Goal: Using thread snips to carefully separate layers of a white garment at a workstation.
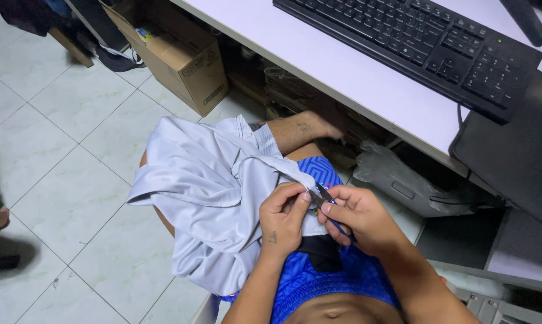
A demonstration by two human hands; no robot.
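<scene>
The left hand (283,217) is pinched shut on a fold of the grey garment (205,198), thumb and forefinger clamping the cloth right where it meets the right hand. The right hand (358,217) is closed on a small dark tool (323,193), whose tip sits at the fold, just beside the left thumb. It looks like a seam ripper or small snips, but the tool is too small and too covered by the fingers to tell which. The garment lies over the person's lap, spreading away from the left hand on its outer side and hanging toward the tiled floor (61,180). Blue shorts (319,282) show beneath both hands.

The main risk is the tool's tip. It lies almost against the left fingertips, so a slip or a sudden give in the cloth could drive it into the thumb or forefinger. The same slip could cut or snag the fabric itself instead of a thread, since the fold is held tight and thin. There is only the lap under the work and no firm support, so a shift of the leg could jog both hands. The loose bulk of the garment pulls downward on the far side of the left hand; if the pinch slackens, the fold could slide out from under the tip.
</scene>
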